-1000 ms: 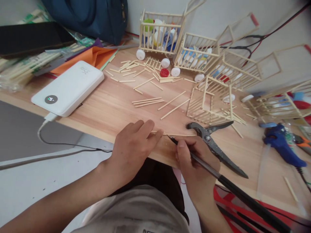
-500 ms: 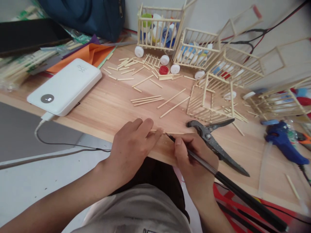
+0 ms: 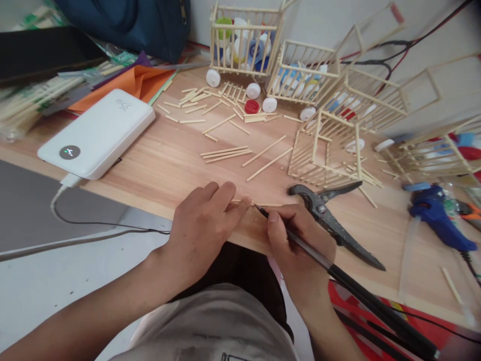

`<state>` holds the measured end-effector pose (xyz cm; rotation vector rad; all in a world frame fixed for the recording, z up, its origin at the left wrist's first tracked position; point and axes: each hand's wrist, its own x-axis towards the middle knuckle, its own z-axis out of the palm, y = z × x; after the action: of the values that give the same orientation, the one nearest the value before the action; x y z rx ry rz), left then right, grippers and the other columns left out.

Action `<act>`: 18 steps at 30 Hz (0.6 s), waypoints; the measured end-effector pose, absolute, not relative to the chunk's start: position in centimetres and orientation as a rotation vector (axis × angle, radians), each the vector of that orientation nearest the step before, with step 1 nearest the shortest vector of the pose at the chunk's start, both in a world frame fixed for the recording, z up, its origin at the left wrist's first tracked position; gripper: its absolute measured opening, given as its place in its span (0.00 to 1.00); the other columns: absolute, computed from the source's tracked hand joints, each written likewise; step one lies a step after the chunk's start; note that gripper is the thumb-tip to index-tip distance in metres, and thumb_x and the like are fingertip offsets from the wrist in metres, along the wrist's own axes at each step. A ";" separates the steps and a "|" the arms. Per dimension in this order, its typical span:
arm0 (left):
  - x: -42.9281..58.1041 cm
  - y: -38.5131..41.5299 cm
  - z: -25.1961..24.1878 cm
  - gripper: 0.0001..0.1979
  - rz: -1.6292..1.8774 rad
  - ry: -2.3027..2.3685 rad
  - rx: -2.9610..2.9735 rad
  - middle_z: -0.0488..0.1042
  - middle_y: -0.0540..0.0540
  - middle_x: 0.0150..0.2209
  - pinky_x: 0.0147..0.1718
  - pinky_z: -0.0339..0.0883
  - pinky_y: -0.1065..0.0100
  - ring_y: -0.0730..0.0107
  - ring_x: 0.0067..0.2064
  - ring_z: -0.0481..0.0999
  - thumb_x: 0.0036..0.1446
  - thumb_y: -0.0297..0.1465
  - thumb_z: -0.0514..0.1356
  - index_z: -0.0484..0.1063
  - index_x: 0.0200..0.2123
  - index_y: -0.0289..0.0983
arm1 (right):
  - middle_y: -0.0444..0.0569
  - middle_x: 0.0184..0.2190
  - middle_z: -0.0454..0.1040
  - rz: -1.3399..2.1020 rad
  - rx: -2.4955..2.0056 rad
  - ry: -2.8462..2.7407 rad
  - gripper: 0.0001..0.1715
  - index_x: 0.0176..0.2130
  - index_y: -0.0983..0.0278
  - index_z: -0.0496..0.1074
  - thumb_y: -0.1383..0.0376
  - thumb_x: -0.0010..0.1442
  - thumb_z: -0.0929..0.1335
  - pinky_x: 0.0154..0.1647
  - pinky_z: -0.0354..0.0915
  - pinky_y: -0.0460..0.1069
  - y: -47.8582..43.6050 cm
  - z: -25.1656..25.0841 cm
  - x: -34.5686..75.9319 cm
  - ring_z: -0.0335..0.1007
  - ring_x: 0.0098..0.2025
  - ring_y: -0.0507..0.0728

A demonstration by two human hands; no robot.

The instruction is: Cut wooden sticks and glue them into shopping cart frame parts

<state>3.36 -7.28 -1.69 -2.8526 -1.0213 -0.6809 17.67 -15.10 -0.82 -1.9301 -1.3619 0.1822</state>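
My left hand [image 3: 205, 225] is closed at the table's front edge, its fingertips pressing a thin wooden stick [image 3: 269, 204] against the tabletop. My right hand [image 3: 306, 245] grips a black pen [image 3: 361, 286], whose tip touches or nearly touches the stick just right of my left thumb. Part of the stick is hidden beneath both hands. Beyond my right hand lie dark metal pruning shears [image 3: 334, 220]. Several cut sticks [image 3: 227, 154] are spread farther back, near an unfinished-looking stick frame [image 3: 323, 150].
Stick-built carts [image 3: 246, 45] filled with bottle caps line the wall. At left, a white power bank [image 3: 99, 133] with a cable lies near orange paper [image 3: 145, 77]. A blue glue gun [image 3: 438, 218] rests at right. The wooden table [image 3: 158, 170] ends close to my body.
The view has shifted very slightly. Both hands keep their places on the stick, and the pen's back end has moved a little to the left.
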 end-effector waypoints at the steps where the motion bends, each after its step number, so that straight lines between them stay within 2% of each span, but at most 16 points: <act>1: 3.4 -7.3 -1.7 0.09 -0.686 -1.025 -2.855 0.67 0.48 0.29 0.27 0.57 0.68 0.68 0.30 0.64 0.61 0.23 0.54 0.74 0.36 0.39 | 0.39 0.19 0.70 0.181 -1.926 -1.362 0.07 0.30 0.62 0.72 0.65 0.59 0.66 0.22 0.59 0.42 -15.1 -0.8 17.7 0.63 0.19 0.47; 7: 3.4 -7.3 -1.6 0.10 -0.656 -1.072 -2.895 0.67 0.48 0.30 0.28 0.58 0.68 0.68 0.30 0.64 0.62 0.23 0.53 0.74 0.35 0.39 | 0.39 0.21 0.71 0.199 -1.922 -1.349 0.07 0.29 0.63 0.72 0.66 0.59 0.66 0.25 0.60 0.42 -15.4 -0.8 17.7 0.65 0.21 0.47; 18: 3.4 -7.3 -1.4 0.13 -0.613 -1.129 -2.926 0.68 0.48 0.30 0.28 0.59 0.67 0.69 0.31 0.65 0.64 0.26 0.50 0.75 0.38 0.40 | 0.39 0.19 0.70 0.163 -1.947 -1.353 0.08 0.29 0.62 0.72 0.65 0.59 0.66 0.22 0.58 0.42 -15.1 -0.9 17.7 0.62 0.19 0.48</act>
<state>3.44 -7.31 -1.39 -2.9258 -1.1287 -0.6131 17.71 -15.11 -0.88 -1.9473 -1.3531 0.1631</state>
